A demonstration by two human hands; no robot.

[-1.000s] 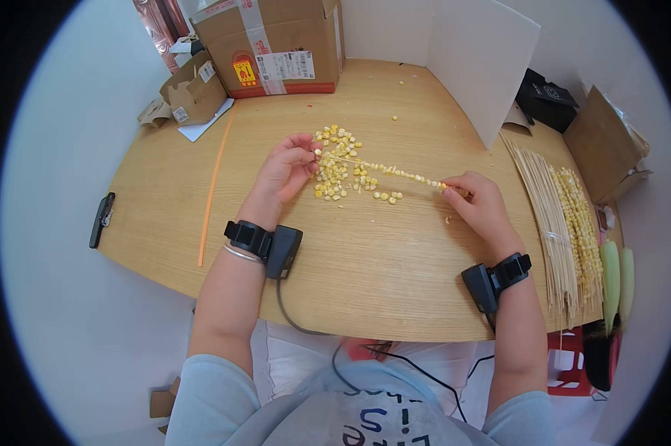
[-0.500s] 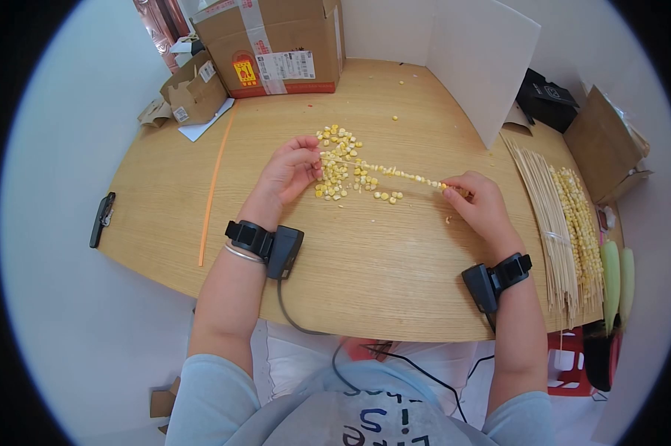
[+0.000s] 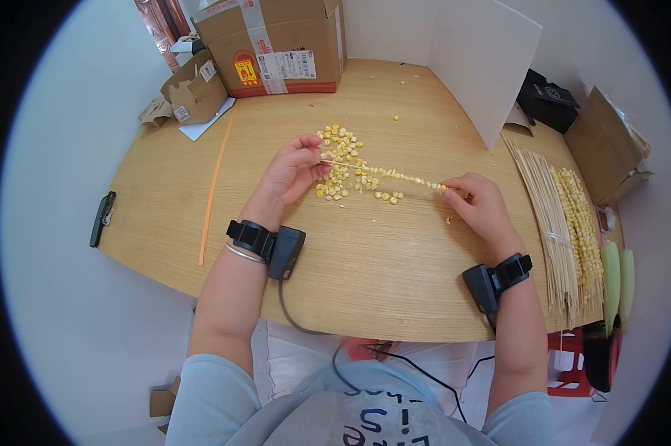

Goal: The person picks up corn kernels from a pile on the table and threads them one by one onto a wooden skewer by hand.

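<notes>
A thin wooden skewer (image 3: 343,164) threaded with a row of yellow corn kernels (image 3: 402,176) runs between my hands, tilted slightly down to the right. My right hand (image 3: 478,202) pinches its right end, thumb and forefinger on the last kernels. At the bare left tip, my left hand (image 3: 295,169) has thumb and forefinger closed; whether a kernel is between them is too small to tell. Its other fingers are curled beside a pile of loose corn kernels (image 3: 337,178) on the wooden table (image 3: 350,260). Several loose kernels lie just under the skewer.
On the right lie a bundle of bare skewers (image 3: 555,230), corn-threaded skewers (image 3: 579,230) and corn cobs (image 3: 610,275). A white board (image 3: 484,67) and a cardboard box (image 3: 276,52) stand behind. An orange strip (image 3: 215,193) and a black stapler-like object (image 3: 102,219) are at left.
The lower fingers of my left hand have shifted slightly right, toward the kernel pile. My right hand and the threaded skewer look almost still.
</notes>
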